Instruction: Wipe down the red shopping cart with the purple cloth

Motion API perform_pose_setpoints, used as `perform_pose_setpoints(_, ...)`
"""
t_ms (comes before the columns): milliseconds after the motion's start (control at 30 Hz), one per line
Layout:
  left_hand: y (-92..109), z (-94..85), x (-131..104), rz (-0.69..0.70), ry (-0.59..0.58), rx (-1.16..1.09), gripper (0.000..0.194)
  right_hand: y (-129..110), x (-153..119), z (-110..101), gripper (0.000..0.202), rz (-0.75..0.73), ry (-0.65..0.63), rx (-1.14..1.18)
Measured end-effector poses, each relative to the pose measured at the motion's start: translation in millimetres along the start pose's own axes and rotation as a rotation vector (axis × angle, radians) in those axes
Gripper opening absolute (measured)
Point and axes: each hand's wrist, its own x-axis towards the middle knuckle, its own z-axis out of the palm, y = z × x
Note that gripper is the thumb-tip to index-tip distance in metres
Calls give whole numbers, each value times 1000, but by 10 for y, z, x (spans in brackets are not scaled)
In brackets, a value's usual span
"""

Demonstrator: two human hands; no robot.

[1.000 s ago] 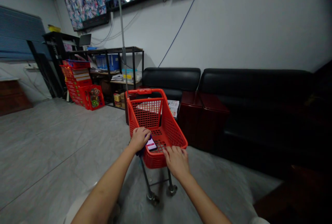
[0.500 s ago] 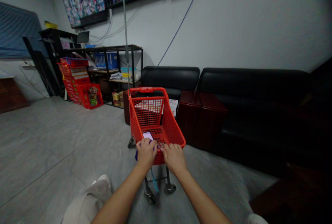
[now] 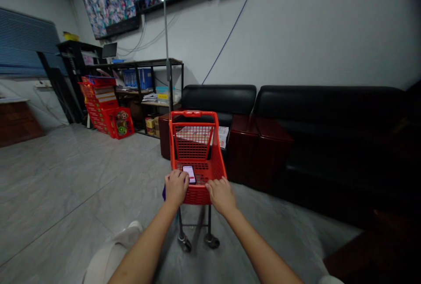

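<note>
A small red plastic shopping cart [image 3: 198, 194] on metal legs with caster wheels stands in front of me, its handle at the far side. My left hand [image 3: 176, 186] curls over the left corner of the near rim. Something purple [image 3: 163, 193], partly covered, shows at the outer side of that hand. My right hand [image 3: 222, 193] bends its fingers over the right corner of the same rim. Inside the basket, close to my left fingers, lies a phone [image 3: 190, 174] with a lit screen. A thin grey pole [image 3: 166, 34] rises at the cart's far left.
Behind the cart is a black sofa [image 3: 219, 97] with dark red wooden armrests [image 3: 242, 125] and papers [image 3: 222, 135]. Stacked red boxes [image 3: 98, 108] and a shelf with blue binders [image 3: 144, 78] stand at the left. Grey floor [image 3: 82, 179] extends to the left.
The cart has swung round, its near end moving left and its handle slightly right, so it faces me straighter. My hands are farther apart, and more of the phone shows.
</note>
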Motion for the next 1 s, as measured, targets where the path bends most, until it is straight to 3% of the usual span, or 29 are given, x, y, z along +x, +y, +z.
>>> perform_pose_setpoints(100, 222, 109, -85, -142, 107, 43, 23, -114, 9, 39, 42, 35, 30, -22)
perform_pose_setpoints(200, 334, 170, -141, -149, 139, 31, 22, -128, 9, 25, 42, 42, 29, -35)
perform_pose_setpoints(400, 125, 57, -97, -32, 15, 14, 21, -114, -19, -28, 42, 9, 19, -28)
perform_pose_setpoints(500, 65, 25, -83, -96, 42, 54, 22, -221, -19, -25, 38, -48, 10, 8)
perform_pose_setpoints(633, 207, 75, -91, -227, 99, 103, 23, -364, -11, 14, 31, -29, 46, 68)
perform_pose_setpoints(800, 303, 96, -91, -80, 45, 100, 23, -323, -29, 48, 30, -3, 95, 57)
perform_pose_setpoints(900, 119, 33, -53, 103, -32, 99, 24, -255, -36, 36, 30, -7, 87, 24)
perform_pose_setpoints(1000, -65, -12, -7, 115, -36, 108, 26, -255, -25, 37, 30, -4, 78, 17)
